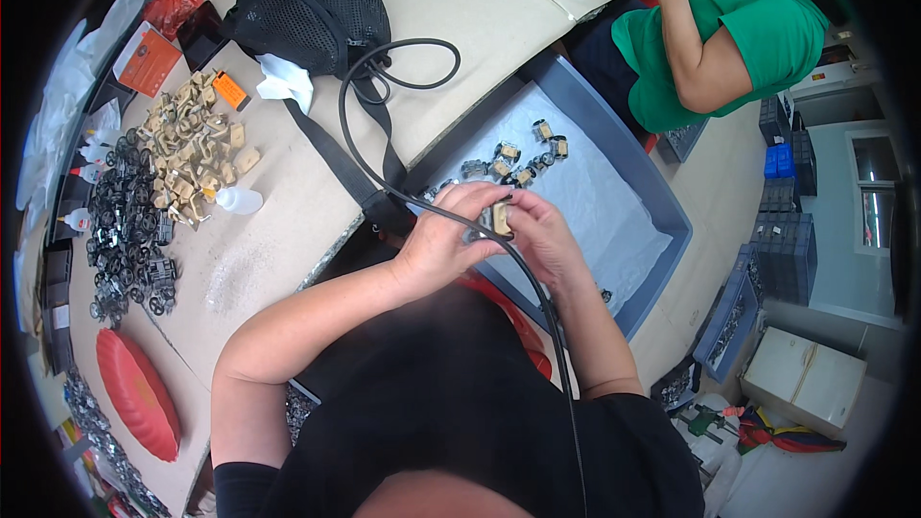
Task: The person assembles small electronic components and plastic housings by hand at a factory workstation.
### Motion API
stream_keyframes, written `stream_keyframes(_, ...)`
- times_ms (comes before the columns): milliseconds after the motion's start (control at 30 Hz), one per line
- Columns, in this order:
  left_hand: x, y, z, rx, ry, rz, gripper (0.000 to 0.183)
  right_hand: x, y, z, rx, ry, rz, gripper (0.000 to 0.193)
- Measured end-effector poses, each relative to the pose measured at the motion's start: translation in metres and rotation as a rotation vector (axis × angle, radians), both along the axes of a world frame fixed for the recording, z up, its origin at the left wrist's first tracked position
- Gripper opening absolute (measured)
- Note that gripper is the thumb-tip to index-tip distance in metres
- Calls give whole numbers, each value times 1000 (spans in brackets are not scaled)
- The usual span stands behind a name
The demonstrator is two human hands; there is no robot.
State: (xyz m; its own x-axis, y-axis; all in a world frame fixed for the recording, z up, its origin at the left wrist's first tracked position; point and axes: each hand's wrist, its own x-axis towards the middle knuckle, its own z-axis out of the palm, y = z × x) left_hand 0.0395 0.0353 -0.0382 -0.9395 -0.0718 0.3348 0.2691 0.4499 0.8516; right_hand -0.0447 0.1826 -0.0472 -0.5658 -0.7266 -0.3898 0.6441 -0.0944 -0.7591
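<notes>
The person's two hands meet over the near left part of a grey-blue tray (604,139), gripping a small tan-and-dark part (500,218) between them. The left hand (443,238) comes in from the left, its back turned up, the fingers bent over the far side of the part and the thumb set on the near side. The right hand (545,235) closes in from the right, thumb and curled fingers pinching the other end; exactly where each fingertip presses I cannot tell. The left elbow juts outward, so that forearm (317,307) slants across to the right, while the right forearm (597,331) stands steeper, leaning a little left. A black cable (543,295) passes in front of the hands.

Just beyond the fingers, similar small parts (518,161) lie on the tray's white liner (614,221). Well to the left are a heap of tan pieces (197,139) and one of black wheeled pieces (129,221).
</notes>
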Motion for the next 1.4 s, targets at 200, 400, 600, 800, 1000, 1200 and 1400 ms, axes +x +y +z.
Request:
stream_keyframes(200,-4,-5,5,239,-137,-4,55,-2,-2,15,101,253,4,21)
stream_keyframes(400,-5,-3,7,685,-201,-30,54,-2,-1,28,27,201,-65,22)
stream_keyframes(600,-8,-5,7,1050,-262,-133,56,1,0,32,74,328,-106,29)
stream_keyframes(800,-9,-8,1,997,-223,-295,45,6,-7,42,13,338,-127,43)
stream_keyframes(1000,-5,-12,2,913,-330,-306,37,8,-10,40,71,470,-164,34)
stream_keyframes(1200,-6,-13,6,1032,-382,-317,40,14,-6,34,258,517,-111,37)
stream_keyframes(1400,-5,-12,11,1019,-418,-293,46,26,-15,40,272,517,-154,31)
